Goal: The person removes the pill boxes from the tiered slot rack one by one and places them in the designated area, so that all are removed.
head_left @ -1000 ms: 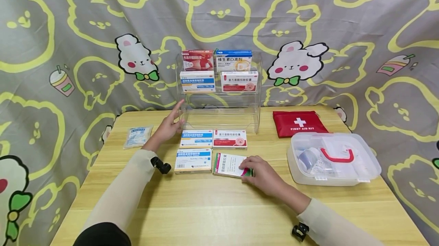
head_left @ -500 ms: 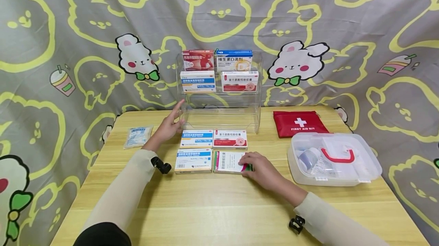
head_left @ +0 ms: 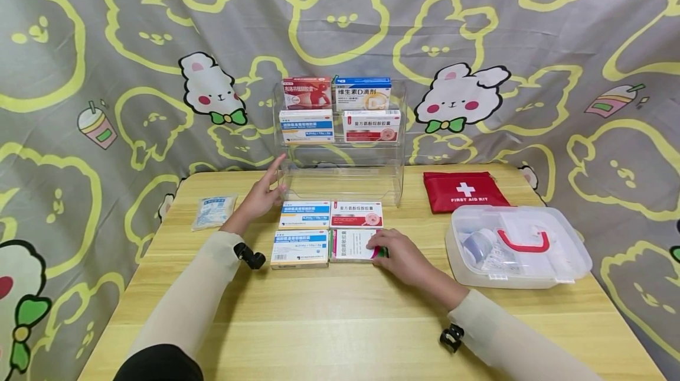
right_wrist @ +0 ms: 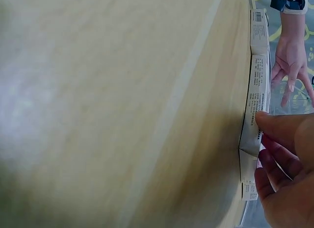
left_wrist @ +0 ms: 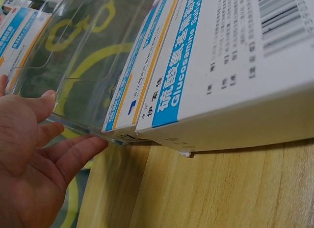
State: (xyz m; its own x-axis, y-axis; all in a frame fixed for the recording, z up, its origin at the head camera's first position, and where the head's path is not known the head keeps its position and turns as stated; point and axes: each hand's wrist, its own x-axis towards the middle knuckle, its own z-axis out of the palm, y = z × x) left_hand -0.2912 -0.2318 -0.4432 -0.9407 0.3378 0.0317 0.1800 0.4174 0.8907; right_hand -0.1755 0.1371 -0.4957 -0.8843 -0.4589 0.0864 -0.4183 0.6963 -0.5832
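My right hand (head_left: 402,260) pinches the right end of a white medicine box (head_left: 347,245) with green and magenta ends, thumb on its near side. This box lies flat, beside a blue-and-white medicine box (head_left: 300,246) and just below a red-and-white medicine box (head_left: 356,214). Another blue-and-white box (left_wrist: 140,66) lies at the rack's foot. At the left side of the clear tiered rack (head_left: 340,185) is my left hand (head_left: 260,196), its fingers extended and its fingertips at the rack's side edge. Whether they press on it cannot be told.
The rack's upper tiers hold a red box (head_left: 306,94), a blue vitamin D box (head_left: 363,94) and two more medicine boxes. To the right lie a red first aid pouch (head_left: 464,192) and a lidded clear case (head_left: 478,272). A white packet (head_left: 213,212) lies left.
My right hand has slid the green-and-magenta box away from me and straightened it, so it now lies against the red-and-white box. My left hand has stayed at the rack.
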